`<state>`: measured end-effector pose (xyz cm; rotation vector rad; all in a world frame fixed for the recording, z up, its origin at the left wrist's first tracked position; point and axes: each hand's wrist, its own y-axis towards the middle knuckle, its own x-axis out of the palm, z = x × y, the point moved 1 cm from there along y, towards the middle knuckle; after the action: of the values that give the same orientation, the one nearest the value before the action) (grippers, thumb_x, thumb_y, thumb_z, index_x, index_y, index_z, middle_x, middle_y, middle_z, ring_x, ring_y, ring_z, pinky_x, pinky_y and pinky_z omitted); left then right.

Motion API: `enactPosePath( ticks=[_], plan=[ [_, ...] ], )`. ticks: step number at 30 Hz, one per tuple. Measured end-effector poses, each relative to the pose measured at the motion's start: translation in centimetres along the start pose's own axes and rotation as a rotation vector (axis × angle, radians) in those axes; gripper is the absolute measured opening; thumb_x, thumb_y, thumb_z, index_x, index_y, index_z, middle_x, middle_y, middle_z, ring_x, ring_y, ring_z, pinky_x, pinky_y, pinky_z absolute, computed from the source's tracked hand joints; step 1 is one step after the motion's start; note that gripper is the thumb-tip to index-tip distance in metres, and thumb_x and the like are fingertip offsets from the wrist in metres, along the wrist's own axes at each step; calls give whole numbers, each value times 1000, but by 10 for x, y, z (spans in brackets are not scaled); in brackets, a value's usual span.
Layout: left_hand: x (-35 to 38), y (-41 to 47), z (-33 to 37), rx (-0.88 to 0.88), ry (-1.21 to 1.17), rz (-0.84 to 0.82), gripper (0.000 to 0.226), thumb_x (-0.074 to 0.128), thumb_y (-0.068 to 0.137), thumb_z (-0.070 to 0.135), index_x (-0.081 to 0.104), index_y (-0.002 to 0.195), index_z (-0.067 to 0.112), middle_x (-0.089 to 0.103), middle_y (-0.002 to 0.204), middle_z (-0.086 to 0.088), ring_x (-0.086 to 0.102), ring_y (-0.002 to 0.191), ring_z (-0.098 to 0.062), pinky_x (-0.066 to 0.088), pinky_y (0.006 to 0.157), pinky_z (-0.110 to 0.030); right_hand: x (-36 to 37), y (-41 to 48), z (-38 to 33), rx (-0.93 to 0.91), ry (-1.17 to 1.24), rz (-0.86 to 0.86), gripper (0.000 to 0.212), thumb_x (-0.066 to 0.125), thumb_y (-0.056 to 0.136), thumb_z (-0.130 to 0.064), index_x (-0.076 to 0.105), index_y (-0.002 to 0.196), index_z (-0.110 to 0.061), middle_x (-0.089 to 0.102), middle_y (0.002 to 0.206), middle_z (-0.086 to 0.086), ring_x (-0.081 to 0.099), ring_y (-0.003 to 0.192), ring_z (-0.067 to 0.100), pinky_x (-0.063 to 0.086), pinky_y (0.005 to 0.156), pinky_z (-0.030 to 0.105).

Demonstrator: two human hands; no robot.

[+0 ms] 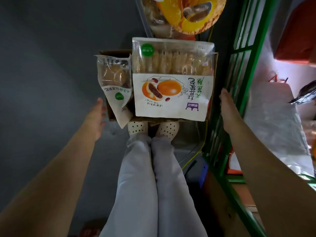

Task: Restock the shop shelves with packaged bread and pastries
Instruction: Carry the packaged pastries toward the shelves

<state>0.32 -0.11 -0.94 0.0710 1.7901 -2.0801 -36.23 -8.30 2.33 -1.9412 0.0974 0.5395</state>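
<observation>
Glossy plastic wrapped the large red-bean bread bag [172, 94] and a smaller bun bag [115, 82], both lying in a cardboard box [112, 52] between the left hand [97, 115] and right hand [228, 106], both loose-fingered and empty.

Head-worn view, steeply down onto floor [42, 74]

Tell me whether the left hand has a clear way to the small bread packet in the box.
Probably yes: the left hand is open beside the cardboard box, and the small bread packet lies uncovered at that near side, nothing between them.
</observation>
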Motion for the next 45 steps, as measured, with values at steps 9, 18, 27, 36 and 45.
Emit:
enactPosePath(
  ticks=[9, 18, 27, 36, 45],
  plan=[
    [21, 27, -1, 71, -166, 66, 75, 22, 90, 79, 30, 152, 37, 44, 152, 5, 26, 147, -14, 5, 120, -49, 12, 41, 11, 44, 59, -100, 76, 24, 94, -71, 5, 158, -34, 11, 166, -1, 12, 152, 25, 10, 120, 50],
    [22, 49, -3, 166, 18, -5, 129, 71, 60, 72, -6, 156, 34, 20, 163, -1, 30, 145, -22, 26, 116, -46, 19, 65, 8, 61, 113, -206, 129, 70, 62, -64, -9, 158, -29, 38, 156, -4, 43, 137, 19, 26, 115, 41],
    [20, 79, 17, 183, 178, -49, 48, 72, 88, 28, 51, 130, 19, 65, 105, 9, 62, 93, -9, 45, 70, -23, 24, 88, 11, 38, 78, -201, 159, 85, 18, -76, 18, 153, -25, 63, 119, -11, 64, 104, 12, 52, 93, 39],
    [24, 97, 13, 165, 83, -90, 47, 75, 83, 29, 62, 125, 16, 72, 105, 1, 70, 91, -13, 56, 66, -28, 31, 118, 19, 33, 29, -112, 101, 79, 74, -45, 18, 150, -19, 56, 101, -14, 60, 87, 7, 52, 91, 39],
    [24, 111, 11, 115, 47, -61, 99, 85, 39, 56, 60, 127, 18, 72, 112, -5, 71, 98, -23, 58, 80, -44, 39, 116, 25, -24, 179, -67, 100, 84, 69, -43, 27, 149, -27, 64, 120, -5, 69, 92, 10, 60, 67, 33]
  ],
)
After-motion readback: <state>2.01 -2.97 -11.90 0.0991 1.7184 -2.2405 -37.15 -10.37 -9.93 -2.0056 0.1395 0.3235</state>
